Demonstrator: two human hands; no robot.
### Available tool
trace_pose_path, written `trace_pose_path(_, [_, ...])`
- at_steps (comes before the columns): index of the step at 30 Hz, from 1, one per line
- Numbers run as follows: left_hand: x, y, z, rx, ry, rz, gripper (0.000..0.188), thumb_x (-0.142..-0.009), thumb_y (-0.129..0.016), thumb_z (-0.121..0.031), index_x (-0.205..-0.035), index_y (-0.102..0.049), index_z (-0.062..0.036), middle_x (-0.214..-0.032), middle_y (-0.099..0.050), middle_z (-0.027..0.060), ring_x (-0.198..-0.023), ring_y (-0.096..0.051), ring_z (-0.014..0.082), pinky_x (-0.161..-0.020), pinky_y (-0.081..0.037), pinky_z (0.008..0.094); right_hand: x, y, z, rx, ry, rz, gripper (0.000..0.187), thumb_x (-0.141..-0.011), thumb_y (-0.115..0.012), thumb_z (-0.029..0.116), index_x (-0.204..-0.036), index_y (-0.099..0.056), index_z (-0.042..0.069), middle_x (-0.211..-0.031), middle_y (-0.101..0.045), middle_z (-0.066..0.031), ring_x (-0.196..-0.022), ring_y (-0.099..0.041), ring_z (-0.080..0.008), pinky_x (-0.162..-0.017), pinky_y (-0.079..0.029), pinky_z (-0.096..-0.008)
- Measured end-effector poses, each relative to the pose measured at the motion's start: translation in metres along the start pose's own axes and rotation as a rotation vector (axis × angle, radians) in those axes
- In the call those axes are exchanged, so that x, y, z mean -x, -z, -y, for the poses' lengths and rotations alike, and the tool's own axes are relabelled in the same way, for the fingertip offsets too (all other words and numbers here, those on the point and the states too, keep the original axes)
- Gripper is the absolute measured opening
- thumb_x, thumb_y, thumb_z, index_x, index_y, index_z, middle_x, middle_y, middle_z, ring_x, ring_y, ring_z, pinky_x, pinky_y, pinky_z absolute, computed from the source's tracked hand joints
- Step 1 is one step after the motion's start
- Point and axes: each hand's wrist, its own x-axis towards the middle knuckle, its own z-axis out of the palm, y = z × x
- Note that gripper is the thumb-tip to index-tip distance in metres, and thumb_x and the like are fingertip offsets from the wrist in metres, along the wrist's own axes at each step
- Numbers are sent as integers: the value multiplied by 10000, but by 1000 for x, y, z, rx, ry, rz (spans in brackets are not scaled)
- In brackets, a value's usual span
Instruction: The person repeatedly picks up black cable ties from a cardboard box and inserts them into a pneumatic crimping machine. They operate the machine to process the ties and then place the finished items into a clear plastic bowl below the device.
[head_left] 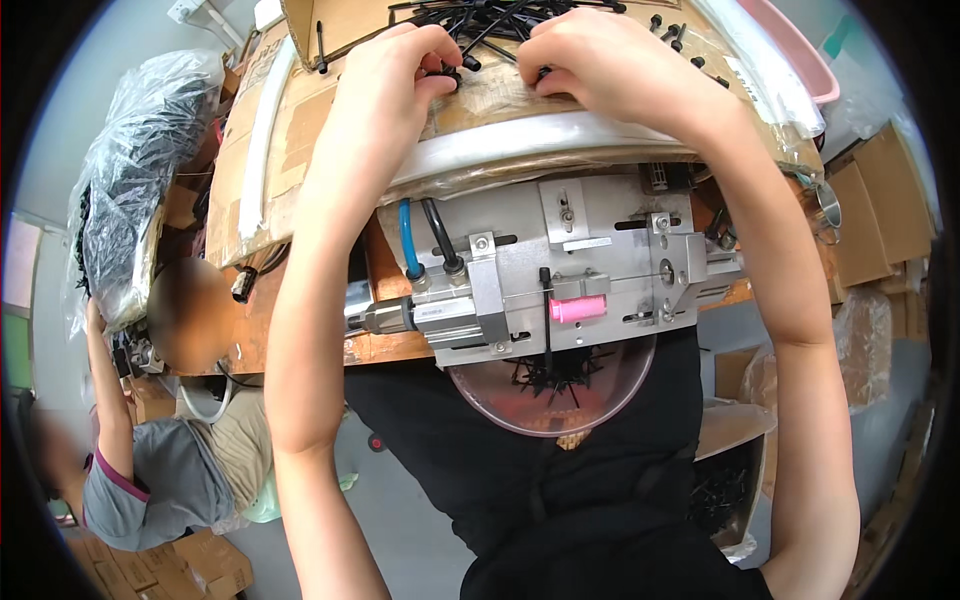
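Observation:
Both my hands are at the far side, over a cardboard-covered surface (300, 115) by a pile of thin black plastic rods (490, 18). My left hand (408, 62) is closed in a pinch on black rod pieces (452, 76), whose ends show at the fingertips. A small dark end shows between the closed thumb and fingers of my right hand (592, 62); the rest is hidden. Below my arms, a metal fixture (610, 260) bears one upright black rod (547, 320) beside a pink piece (578, 309).
A clear bowl (480, 405) with several black rods sits below the fixture. Blue (408, 240) and black hoses run into it. A plastic-wrapped bundle (150, 150) stands at left near a co-worker (180, 480). Cardboard boxes (865, 215) and a pink tub (790, 45) are at right.

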Motion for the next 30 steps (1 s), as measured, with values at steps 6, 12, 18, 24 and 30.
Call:
trace_pose_path(6, [0, 38, -4, 417, 238, -5, 264, -912, -647, -78, -1173, -686, -77, -912, -651, 21, -834, -617, 80, -752, -513, 249, 15, 12, -16, -593, -125, -262, 116, -915, -624, 116, -903, -669, 10, -754, -668, -77, -669, -607, -129, -604, -478, -280])
trace_pose_path(12, [-7, 73, 8, 653, 413, -13, 323, -930, -664, -210, -1193, -662, -23, -1056, -690, 54, -960, -634, 96, -934, -461, 216, 23, 24, -48, -1561, -312, -447, 189, -956, -618, 174, -1021, -612, -4, -787, -660, -106, -674, -634, -116, -560, -522, -181])
trace_pose_path(18, [-37, 74, -35, 750, 395, -199, 218, -937, -634, -114, -1081, -654, 48, -933, -674, 88, -860, -636, 122, -807, -518, 186, 29, 32, -57, -1690, -413, -616, 248, -936, -642, 157, -1097, -609, -28, -887, -666, -137, -742, -666, -142, -626, -582, -190])
trace_pose_path(24, [-33, 102, -74, 449, 257, 36, 256, -927, -658, -180, -1133, -669, -29, -1074, -681, 78, -955, -639, 157, -904, -517, 261, 44, 54, -48, -1506, -323, -713, 255, -975, -587, 193, -1092, -611, -32, -898, -670, -141, -718, -661, -149, -593, -551, -173])
trace_pose_path(30, [86, 14, -106, 148, 118, -72, 228, -694, -684, 144, -880, -661, 13, -969, -669, 90, -893, -627, 191, -802, -516, 306, 110, 29, -13, -1264, -202, -776, 222, -954, -604, 195, -1034, -638, -9, -887, -674, -149, -717, -660, -199, -592, -527, -264])
